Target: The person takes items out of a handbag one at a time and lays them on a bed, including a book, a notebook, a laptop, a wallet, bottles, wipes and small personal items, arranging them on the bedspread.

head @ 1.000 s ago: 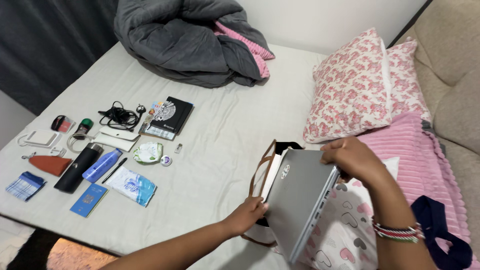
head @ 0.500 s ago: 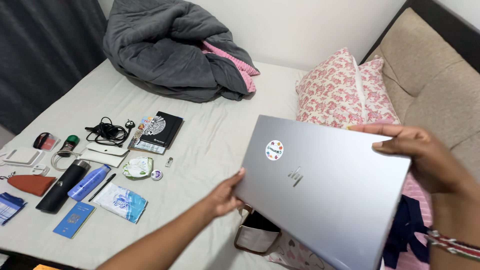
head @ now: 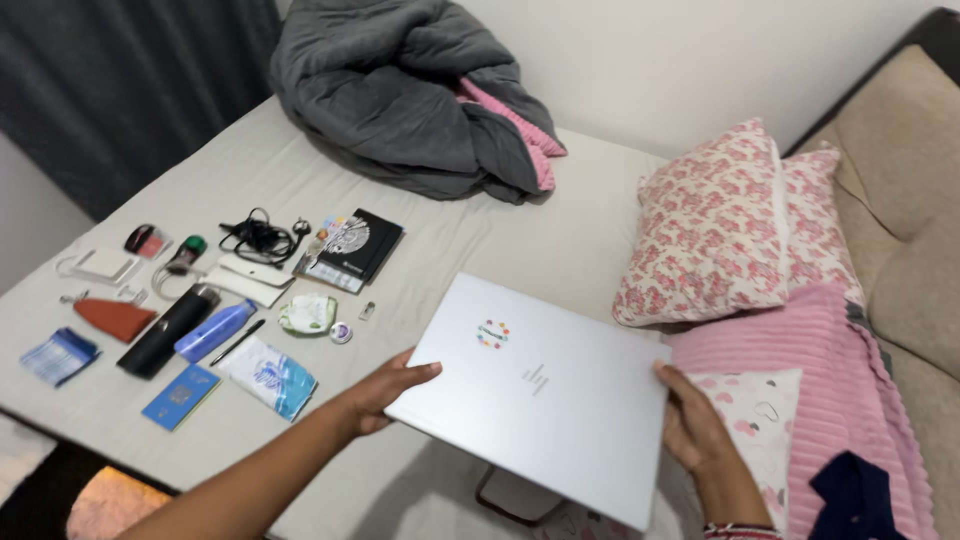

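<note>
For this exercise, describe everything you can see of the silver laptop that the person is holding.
The silver laptop is a thin, closed, rectangular slab with a matte metallic lid. The lid carries a small round multicoloured sticker and a faint central logo. It lies nearly flat, lid up, held above the bed. The left hand grips its left edge and the right hand its right edge. Its near corner covers part of a bag beneath.

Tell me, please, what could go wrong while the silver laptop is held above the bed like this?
The laptop is held only by its edges, left hand and right hand, so the grip might slip. It would likely land on the bag underneath. Swung left, it could scatter the small items near the pouch.
</note>
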